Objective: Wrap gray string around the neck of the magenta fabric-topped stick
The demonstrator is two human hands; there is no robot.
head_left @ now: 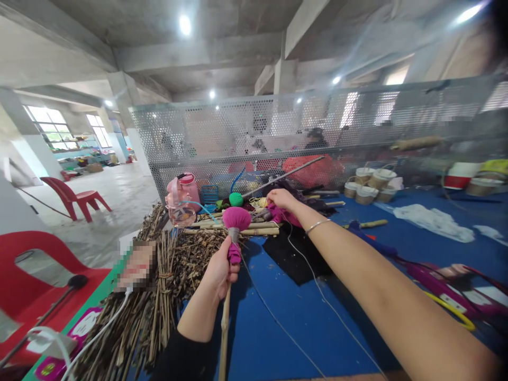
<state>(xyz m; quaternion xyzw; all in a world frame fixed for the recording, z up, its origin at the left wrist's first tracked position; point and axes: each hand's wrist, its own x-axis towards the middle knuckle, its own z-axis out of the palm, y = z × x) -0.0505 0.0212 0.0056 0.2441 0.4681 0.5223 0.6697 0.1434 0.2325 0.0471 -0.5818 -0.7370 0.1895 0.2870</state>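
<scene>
My left hand (222, 267) is wrapped round a light wooden stick (224, 330). Its top end is a round head covered in magenta cloth (236, 217), bound below with grey thread (234, 234), and the loose cloth hangs down by my fingers. A thin thread runs from there toward the table's near edge. Reaching forward, my right hand (281, 199) has its fingers bent together over more magenta cloth (282, 214) on the table. Its fingertips are partly hidden, so what they grip cannot be made out. A second pale thread (313, 270) trails from near that cloth.
Bundles of dry twigs (166, 280) lie at left, beside a pink bottle (180, 203). A green ball (236, 199), black cloth (296, 256) and sticks (257, 231) are ahead. Several small pots (367, 188), clear plastic (434, 221) and a purple tool (440, 288) are at right. Perforated metal panel (222, 132) behind.
</scene>
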